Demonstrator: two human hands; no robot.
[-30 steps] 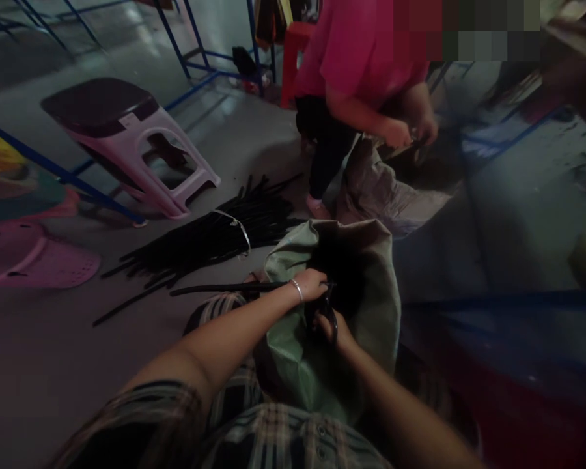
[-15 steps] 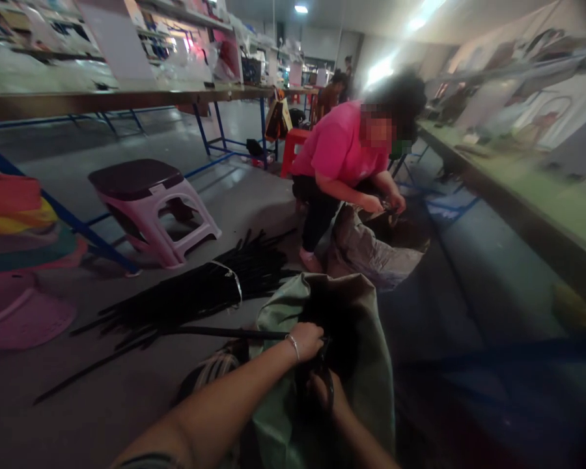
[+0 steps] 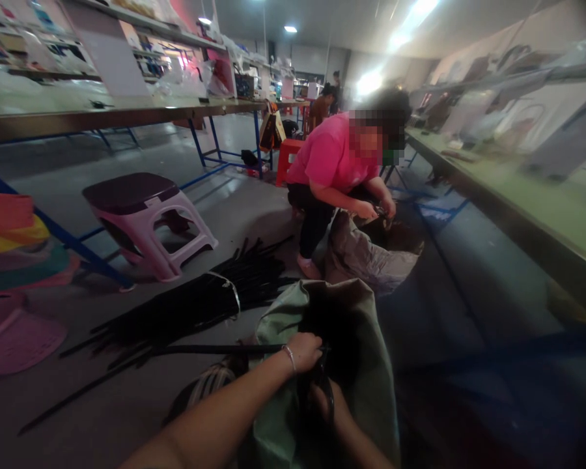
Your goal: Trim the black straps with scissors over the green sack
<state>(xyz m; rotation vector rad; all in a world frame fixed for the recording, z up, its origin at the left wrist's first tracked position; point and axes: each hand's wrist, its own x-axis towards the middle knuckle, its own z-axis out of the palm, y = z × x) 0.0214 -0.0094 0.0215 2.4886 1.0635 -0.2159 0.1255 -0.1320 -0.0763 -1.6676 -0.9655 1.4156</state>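
My left hand (image 3: 303, 352) is closed around a long black strip (image 3: 215, 350), which runs out to the left over the floor. Beneath it, my right hand (image 3: 339, 404) grips scissors with a black loop handle (image 3: 331, 398). Their blades are hard to make out against the dark, close to the strip's end by my left fingers. Both hands are over the mouth of a green sack (image 3: 383, 365), whose inside is too dark to read. On the floor to the left lies a bundle of similar black strips (image 3: 176, 316), bound with a pale tie.
A co-worker in a pink shirt (image 3: 325, 153) bends over another sack (image 3: 366, 257) just ahead. A pink-and-dark stool (image 3: 151, 221) stands at left, beside a long workbench (image 3: 151, 111). A second bench (image 3: 517, 202) runs along the right. A red stool (image 3: 286, 159) is behind the co-worker.
The view has shifted slightly, so the surroundings sit a little lower and further left. Both hands keep nearly the same hold at the sack's mouth.
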